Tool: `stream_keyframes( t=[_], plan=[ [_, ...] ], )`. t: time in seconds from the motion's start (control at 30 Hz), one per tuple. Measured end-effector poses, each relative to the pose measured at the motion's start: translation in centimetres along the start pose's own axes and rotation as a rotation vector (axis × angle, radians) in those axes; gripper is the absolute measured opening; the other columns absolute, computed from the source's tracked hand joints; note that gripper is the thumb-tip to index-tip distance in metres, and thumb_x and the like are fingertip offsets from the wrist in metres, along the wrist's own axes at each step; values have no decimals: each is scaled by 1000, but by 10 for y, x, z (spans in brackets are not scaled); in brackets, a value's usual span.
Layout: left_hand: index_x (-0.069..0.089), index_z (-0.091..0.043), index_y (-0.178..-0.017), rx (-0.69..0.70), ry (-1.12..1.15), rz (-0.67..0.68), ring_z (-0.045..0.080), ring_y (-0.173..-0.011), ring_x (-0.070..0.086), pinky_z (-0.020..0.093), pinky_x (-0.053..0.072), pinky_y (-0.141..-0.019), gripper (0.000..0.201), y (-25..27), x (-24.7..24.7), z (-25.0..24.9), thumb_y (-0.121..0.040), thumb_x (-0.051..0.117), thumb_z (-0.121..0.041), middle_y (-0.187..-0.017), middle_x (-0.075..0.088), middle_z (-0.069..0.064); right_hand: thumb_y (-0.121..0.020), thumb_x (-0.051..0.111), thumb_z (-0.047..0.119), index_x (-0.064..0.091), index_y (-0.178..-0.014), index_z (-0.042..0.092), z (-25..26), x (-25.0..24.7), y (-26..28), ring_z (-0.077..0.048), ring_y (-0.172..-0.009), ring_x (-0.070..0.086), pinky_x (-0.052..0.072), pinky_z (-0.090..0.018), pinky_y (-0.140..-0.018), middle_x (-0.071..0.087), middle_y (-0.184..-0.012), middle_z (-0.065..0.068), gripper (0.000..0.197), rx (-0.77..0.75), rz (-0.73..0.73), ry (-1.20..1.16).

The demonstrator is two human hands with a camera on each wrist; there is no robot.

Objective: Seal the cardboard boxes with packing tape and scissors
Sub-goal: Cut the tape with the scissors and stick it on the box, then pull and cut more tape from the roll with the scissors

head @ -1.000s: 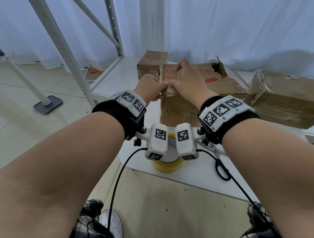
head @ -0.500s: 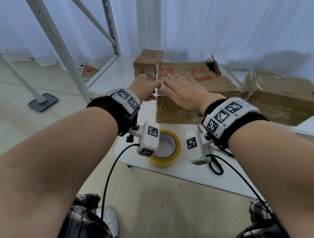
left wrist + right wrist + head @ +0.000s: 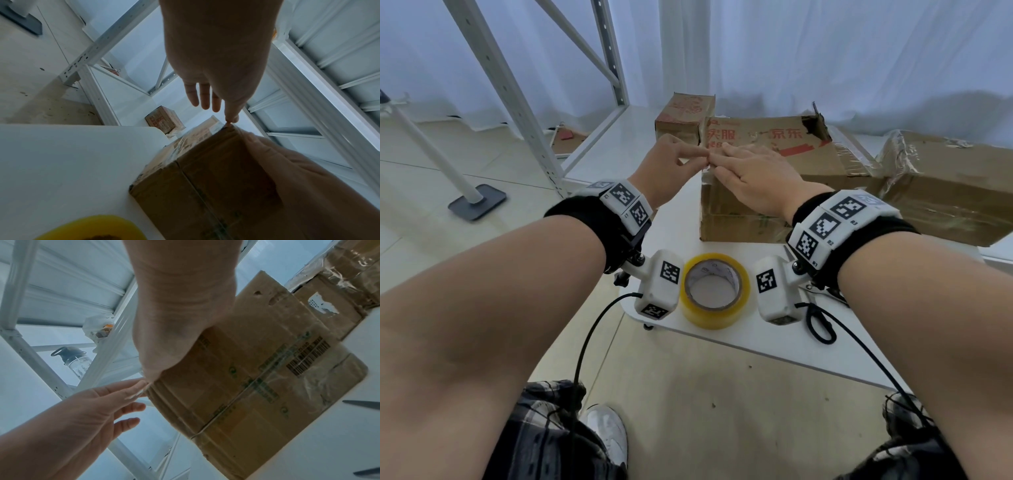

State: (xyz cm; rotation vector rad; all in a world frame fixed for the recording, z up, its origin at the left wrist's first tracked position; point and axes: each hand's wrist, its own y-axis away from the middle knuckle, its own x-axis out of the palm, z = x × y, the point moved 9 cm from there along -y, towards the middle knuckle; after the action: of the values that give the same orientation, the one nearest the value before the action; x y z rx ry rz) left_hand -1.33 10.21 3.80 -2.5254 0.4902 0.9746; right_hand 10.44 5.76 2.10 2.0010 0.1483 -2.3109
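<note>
The left hand (image 3: 667, 168) pinches a tape end (image 3: 141, 390) at the box (image 3: 753, 219) corner; if that pinch slips, the strip could curl and stick to itself. The right hand (image 3: 751, 180) lies flat and relaxed on the box top, holding nothing. On the table (image 3: 774, 346), nearer, sit the roll (image 3: 714, 291) and scissors (image 3: 822, 322).
</note>
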Motion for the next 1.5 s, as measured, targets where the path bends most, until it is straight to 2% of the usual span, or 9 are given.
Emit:
stream_keyframes(
  t=[0.3,0.53,0.67,0.77,1.0,1.2,1.37,1.43,1.5],
  plan=[
    [67,-18,-119,18,-38,-31,11,-92,46,25,38,-86,27,2,-7,2,-97,54,-23,-102,51,2,-98,24,58,24,-149,41,13,2,-2,-33,-139,24,22,-52,-108,28,-156,-5,53,101,-104,181],
    [68,-10,-118,11,-37,-3,13,-98,52,24,39,-89,28,4,-2,0,-97,54,-23,-109,61,3,-94,47,51,17,-153,17,14,8,-4,-28,-144,22,16,-43,-117,22,-158,-8,74,58,-146,215],
    [65,-10,-122,42,-22,-25,6,-92,50,13,35,-79,30,4,-3,-7,-98,52,-22,-104,56,-7,-99,31,52,15,-153,23,14,3,1,-26,-146,19,11,-44,-119,18,-160,-7,64,32,-173,163],
    [66,-12,-121,61,-51,3,18,-90,58,18,38,-80,29,5,2,-8,-98,53,-21,-112,67,4,-102,27,48,21,-152,27,15,4,4,-27,-145,20,8,-47,-119,24,-158,-8,55,53,-178,195],
    [65,-9,-122,6,-182,66,22,-112,58,22,37,-89,33,5,9,1,-99,48,-25,-124,63,8,-103,35,37,7,-153,9,14,9,-2,-28,-148,11,7,-38,-120,10,-160,-17,65,96,-66,195],
    [52,-16,-138,92,-227,19,23,-126,47,30,34,-106,42,4,10,-16,-102,42,-33,-140,47,10,-100,43,40,7,-153,9,0,-11,16,-21,-149,4,2,-36,-121,7,-161,-10,72,18,-87,58],
    [7,-17,-154,-7,-457,294,26,-141,30,42,29,-114,58,9,50,-7,-104,33,-31,-162,8,2,-100,35,46,10,-154,19,-24,-4,34,-19,-149,5,-7,-54,-118,9,-162,-4,65,89,20,178],
    [-4,-15,-154,-93,-414,301,28,-133,41,39,35,-108,65,9,50,2,-103,33,-32,-158,22,9,-100,36,46,18,-152,21,-29,-5,37,-18,-147,14,-9,-55,-116,18,-160,-2,61,78,6,195],
    [-2,-12,-153,-105,-345,285,28,-128,47,36,38,-105,68,8,51,1,-102,35,-39,-152,35,12,-100,38,41,47,-134,21,-32,-23,44,-21,-131,43,5,-52,-116,49,-142,-4,41,58,-164,174]
  ],
)
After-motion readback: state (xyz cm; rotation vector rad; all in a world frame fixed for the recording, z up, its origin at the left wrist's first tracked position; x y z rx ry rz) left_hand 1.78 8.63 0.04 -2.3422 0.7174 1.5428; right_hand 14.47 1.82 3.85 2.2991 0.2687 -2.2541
